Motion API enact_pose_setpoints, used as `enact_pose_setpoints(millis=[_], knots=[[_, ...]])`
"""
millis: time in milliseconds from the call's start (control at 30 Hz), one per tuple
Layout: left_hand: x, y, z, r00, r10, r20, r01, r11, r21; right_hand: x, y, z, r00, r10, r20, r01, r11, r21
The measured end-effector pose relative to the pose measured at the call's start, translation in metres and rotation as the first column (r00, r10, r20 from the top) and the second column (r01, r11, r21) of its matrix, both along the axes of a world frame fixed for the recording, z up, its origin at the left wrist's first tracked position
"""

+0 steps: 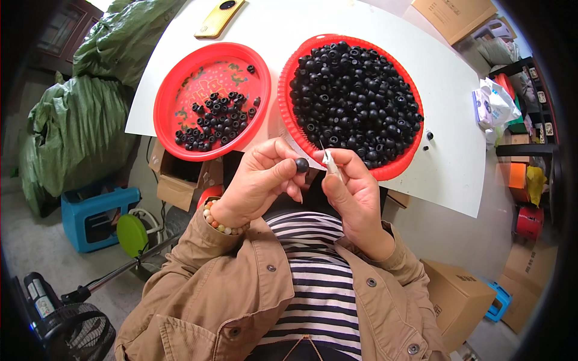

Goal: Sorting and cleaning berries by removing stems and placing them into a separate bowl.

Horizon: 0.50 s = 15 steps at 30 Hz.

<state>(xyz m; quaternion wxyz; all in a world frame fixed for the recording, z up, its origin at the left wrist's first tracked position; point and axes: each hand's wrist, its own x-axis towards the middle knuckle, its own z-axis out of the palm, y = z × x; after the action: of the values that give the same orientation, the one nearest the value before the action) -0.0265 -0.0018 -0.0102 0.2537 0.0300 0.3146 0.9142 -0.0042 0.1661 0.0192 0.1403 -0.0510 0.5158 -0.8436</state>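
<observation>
left hand [259, 177]: pinches round black plastic bead [301, 165], centre frame | right hand [355, 186]: clamps small metal blade [329, 161], handle hidden in palm | red bead-filled basket [394, 168], 1 o'clock

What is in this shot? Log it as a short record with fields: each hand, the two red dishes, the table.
left hand: pinches one black bead at the fingertips
right hand: grips a small pale blade tool, tip near the bead
red basket: on the right, heaped with black beads
red plate: on the left, a thin scatter of black beads
white table: bears both dishes and a yellow phone; two loose beads lie right of the basket
</observation>
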Motion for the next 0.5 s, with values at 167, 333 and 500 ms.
enact_pose_setpoints(millis=[167,333,500], knots=[[0.002,-0.001,0.001,1.000,-0.015,0.003,0.015,0.999,-0.029,-0.002,0.000,0.004,0.996,0.039,-0.085,-0.035,0.998,0.043],[0.001,-0.002,0.005,0.998,0.048,-0.035,-0.050,0.998,-0.041,0.001,0.008,0.002,0.991,0.105,-0.089,-0.088,0.981,0.175],[0.000,-0.003,0.006,0.996,0.078,-0.043,-0.080,0.994,-0.069,0.002,0.004,0.005,0.985,0.106,-0.135,-0.067,0.962,0.263]])
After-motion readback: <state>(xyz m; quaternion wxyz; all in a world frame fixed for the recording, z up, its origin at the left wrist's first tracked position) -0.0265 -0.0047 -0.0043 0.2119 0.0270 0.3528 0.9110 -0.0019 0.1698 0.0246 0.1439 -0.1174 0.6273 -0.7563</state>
